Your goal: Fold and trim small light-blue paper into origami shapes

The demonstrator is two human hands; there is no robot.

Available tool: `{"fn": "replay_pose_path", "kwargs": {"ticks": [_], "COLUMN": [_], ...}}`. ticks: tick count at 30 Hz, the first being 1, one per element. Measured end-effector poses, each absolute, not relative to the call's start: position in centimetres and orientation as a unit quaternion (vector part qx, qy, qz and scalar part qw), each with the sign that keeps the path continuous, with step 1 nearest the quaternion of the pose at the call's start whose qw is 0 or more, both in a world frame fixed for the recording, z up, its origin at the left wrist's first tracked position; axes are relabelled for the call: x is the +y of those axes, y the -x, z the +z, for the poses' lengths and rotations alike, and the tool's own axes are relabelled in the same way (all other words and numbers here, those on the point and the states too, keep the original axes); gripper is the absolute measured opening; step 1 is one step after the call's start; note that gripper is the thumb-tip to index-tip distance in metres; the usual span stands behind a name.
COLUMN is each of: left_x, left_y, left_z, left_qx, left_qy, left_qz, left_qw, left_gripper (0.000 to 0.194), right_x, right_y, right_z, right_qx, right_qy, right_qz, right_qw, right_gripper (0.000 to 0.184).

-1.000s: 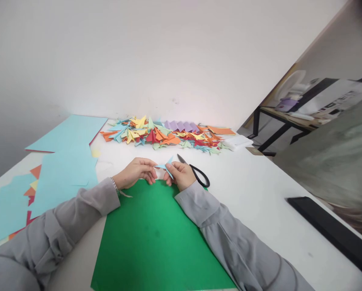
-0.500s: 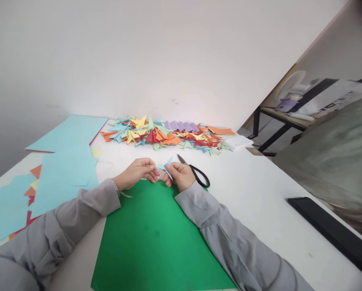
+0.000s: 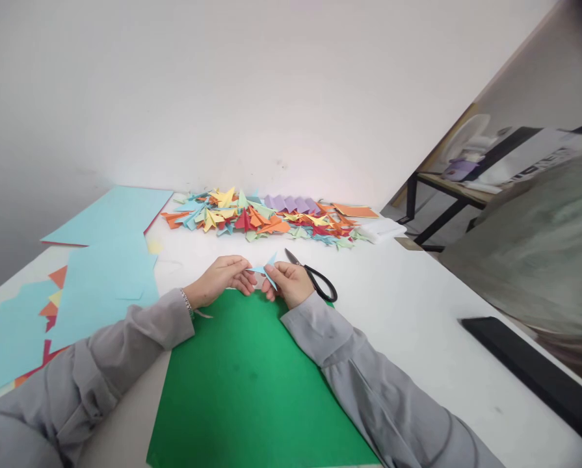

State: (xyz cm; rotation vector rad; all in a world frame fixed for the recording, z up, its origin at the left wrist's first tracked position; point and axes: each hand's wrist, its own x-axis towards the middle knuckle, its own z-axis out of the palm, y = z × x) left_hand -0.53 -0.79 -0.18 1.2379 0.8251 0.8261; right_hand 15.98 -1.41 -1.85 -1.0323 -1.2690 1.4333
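Left hand (image 3: 218,279) barely shifted — blue paper (image 3: 271,273) between fingers (image 3: 242,264).

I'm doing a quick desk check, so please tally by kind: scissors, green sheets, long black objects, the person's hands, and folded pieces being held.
Scissors: 1
Green sheet: 1
Long black object: 1
Hands, left and right: 2
Folded light-blue piece, held: 1
Total: 6

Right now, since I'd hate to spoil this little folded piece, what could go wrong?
The light blue folded paper is thin and pinched between left hand and right hand, so a hard pull might crease or tear it.

The scissors lie right beside the right hand; a sideways move could knock them.
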Motion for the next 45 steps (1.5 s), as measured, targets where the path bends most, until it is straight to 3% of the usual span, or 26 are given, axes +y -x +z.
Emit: {"fn": "replay_pose_path", "kwargs": {"ticks": [10,35,45], "left_x": [-1.2,-0.4,-0.6], "left_y": [0.1,1.2,1.3], "left_z": [0.3,0.0,0.1], "left_qx": [0.387,0.349,0.357], "left_qy": [-0.65,-0.524,-0.538], "left_qz": [0.307,0.312,0.331], "left_qw": [0.578,0.712,0.688], "left_gripper": [0.022,0.022,0.017], "right_x": [-2.1,-1.9,-1.8], "right_y": [-15.6,-15.6,-15.7], "right_z": [-1.6,-1.7,-1.5], "right_qx": [-0.581,-0.54,-0.536], "right_qy": [0.403,0.414,0.405], "right_qz": [0.571,0.579,0.583], "right_qw": [0.417,0.45,0.457], "right_gripper": [0.043,0.044,0.045]}}
